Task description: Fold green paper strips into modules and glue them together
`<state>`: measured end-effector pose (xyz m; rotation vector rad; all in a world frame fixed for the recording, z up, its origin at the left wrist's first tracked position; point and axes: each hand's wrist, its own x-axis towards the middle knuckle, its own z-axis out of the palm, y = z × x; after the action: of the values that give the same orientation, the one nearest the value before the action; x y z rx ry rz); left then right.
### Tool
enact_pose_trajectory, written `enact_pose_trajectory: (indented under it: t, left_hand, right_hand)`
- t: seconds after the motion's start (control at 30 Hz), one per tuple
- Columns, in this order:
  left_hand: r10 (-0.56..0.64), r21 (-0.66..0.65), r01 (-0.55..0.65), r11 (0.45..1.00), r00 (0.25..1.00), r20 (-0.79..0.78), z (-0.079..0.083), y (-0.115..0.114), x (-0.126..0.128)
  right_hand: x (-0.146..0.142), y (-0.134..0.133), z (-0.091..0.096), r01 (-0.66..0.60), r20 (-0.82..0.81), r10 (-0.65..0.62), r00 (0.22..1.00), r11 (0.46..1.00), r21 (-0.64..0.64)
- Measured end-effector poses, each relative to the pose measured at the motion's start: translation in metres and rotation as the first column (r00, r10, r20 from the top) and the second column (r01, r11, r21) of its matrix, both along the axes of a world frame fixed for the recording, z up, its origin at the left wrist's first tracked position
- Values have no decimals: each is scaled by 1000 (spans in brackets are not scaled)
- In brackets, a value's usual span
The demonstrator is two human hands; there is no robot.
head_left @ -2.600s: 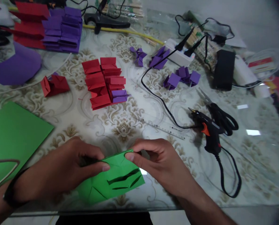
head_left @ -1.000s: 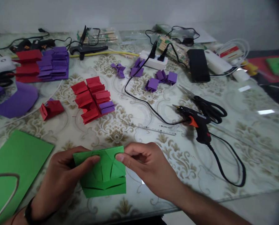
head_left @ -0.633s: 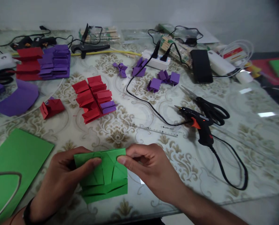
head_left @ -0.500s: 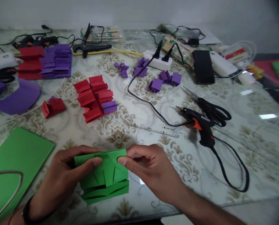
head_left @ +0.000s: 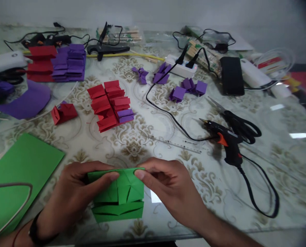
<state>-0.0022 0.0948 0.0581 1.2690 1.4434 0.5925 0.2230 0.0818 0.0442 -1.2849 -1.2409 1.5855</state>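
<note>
A folded green paper with several creased flaps is held between both hands, low in the middle of the view. My left hand pinches its upper left part, thumb in front and fingers behind. At the upper right corner my right hand grips the same paper between thumb and bent fingers. Flat green sheets lie on the table left of my left hand. Beyond the hands is a block of folded red paper pieces with one purple piece, and a small red folded piece beside it.
To the right lie a black glue gun, its cord looping nearby, scissors and a clear ruler. Purple folded pieces sit near a white power strip. A black phone and a red-purple block are farther back.
The whole scene has shifted slightly rightward as the view turned. The green paper's top edge is tilted a little more; both hands keep their hold on it.
</note>
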Motion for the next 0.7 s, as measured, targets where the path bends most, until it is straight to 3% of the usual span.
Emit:
enact_pose_trajectory:
  t: [0.33,0.53,0.7]
  left_hand:
    - [-108,-126,123,984,987,119,-7,8,-9]
    - [24,-69,-17,997,996,90,-15,9,-13]
    - [21,-286,77,955,945,326,-13,11,-5]
  right_hand:
    - [9,6,-3,129,68,-127,990,991,-24]
    - [7,10,-10,-110,-149,80,986,972,-209]
    - [8,9,-15,-40,-42,32,999,976,-212]
